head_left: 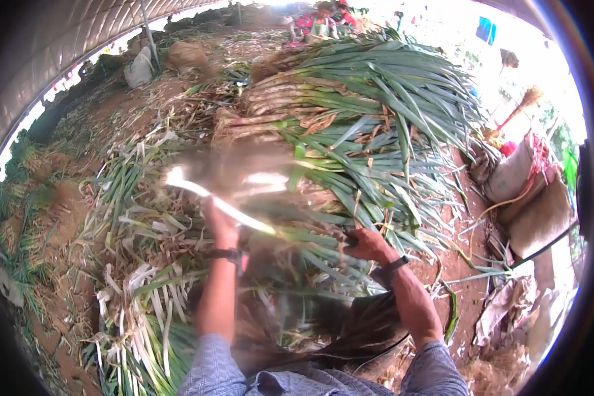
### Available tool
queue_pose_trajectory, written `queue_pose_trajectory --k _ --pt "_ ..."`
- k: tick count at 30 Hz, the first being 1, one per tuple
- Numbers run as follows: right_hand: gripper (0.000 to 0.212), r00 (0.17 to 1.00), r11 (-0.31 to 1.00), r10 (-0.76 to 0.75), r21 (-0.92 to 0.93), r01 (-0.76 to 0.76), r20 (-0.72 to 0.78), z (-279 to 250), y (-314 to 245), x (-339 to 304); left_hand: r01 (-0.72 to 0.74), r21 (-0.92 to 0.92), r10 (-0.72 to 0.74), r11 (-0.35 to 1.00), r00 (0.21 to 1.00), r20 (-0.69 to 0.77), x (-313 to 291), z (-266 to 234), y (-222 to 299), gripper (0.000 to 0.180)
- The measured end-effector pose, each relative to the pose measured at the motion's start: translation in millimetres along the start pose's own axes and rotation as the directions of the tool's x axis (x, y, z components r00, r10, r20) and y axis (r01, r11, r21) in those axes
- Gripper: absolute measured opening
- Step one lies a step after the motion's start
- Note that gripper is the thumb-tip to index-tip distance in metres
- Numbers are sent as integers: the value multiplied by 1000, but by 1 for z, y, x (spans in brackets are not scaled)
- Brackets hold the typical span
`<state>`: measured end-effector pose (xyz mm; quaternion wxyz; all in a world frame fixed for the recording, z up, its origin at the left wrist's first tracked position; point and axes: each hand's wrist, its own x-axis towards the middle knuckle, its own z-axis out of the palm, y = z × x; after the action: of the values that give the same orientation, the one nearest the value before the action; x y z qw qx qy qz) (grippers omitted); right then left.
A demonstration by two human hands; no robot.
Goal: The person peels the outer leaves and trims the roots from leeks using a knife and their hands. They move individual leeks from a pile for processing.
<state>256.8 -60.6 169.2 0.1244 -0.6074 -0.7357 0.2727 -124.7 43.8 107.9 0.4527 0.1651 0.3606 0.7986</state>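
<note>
My left hand (222,221) is closed round the white stalk of a long green onion (247,220). Its white root end points up and to the left, and its green leaves run toward my right hand (371,245). That hand is curled beside the leaves, its fingertips at a brownish strip; what exactly it grips is too unclear to tell. Beyond both hands lies a big pile of untrimmed green onions (376,99), earthy roots to the left and leaves to the right. A smeared patch over the left hand blurs part of the pile.
Peeled green onions (138,330) with white stalks lie at lower left, among stripped leaves. Stuffed sacks (531,181) stand at the right, and a white sack (138,68) leans on a pole at the far left. A person in red (317,23) sits at the back.
</note>
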Motion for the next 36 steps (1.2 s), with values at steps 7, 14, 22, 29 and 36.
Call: queue_pose_trajectory --k 7,14,22,29,36 --pt "43 979 979 200 -36 -201 -38 1 61 -4 335 301 -292 893 939 -179 -15 -59 -49 18" --pt "43 977 989 122 -105 -104 175 8 53 1 -184 466 211 865 978 -4 16 -23 70 34" --pt "44 982 983 181 -4 -182 49 7 59 3 -468 866 556 177 773 304 67 -15 387 45" --pt "48 984 990 144 -12 -144 103 4 54 1 -144 741 405 -656 761 507 69 -207 524 34" --pt "41 997 997 74 -22 -73 26 10 50 6 -266 945 98 -188 953 288 15 -189 298 32"
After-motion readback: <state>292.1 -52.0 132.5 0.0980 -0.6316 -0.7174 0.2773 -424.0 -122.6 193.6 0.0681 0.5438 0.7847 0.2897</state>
